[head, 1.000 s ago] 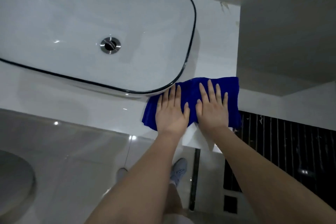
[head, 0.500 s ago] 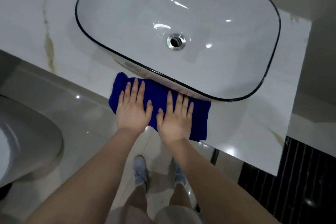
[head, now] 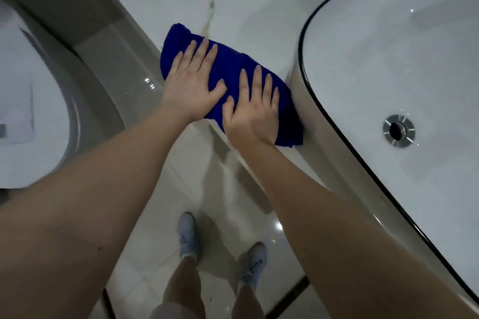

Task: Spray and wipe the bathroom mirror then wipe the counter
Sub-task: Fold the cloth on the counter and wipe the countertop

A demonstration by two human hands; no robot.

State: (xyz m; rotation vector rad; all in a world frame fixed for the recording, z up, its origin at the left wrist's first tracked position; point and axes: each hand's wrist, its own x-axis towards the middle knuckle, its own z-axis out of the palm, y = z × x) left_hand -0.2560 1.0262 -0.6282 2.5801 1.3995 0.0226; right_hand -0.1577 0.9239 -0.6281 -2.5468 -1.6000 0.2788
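A dark blue cloth lies flat on the white marble counter, near its front edge and just left of the basin. My left hand presses on the cloth's left part with straight, spread fingers. My right hand presses flat on the right part, beside the left hand. The cloth's right end touches the basin's outer wall. No mirror or spray bottle is in view.
A white vessel basin with a black rim and a chrome drain stands on the counter at right. A toilet sits at left. Glossy floor tiles and my two feet are below.
Both hands slid the cloth leftward along the counter's front edge, from the right end past the basin's front to its left side. The view swung left with them.
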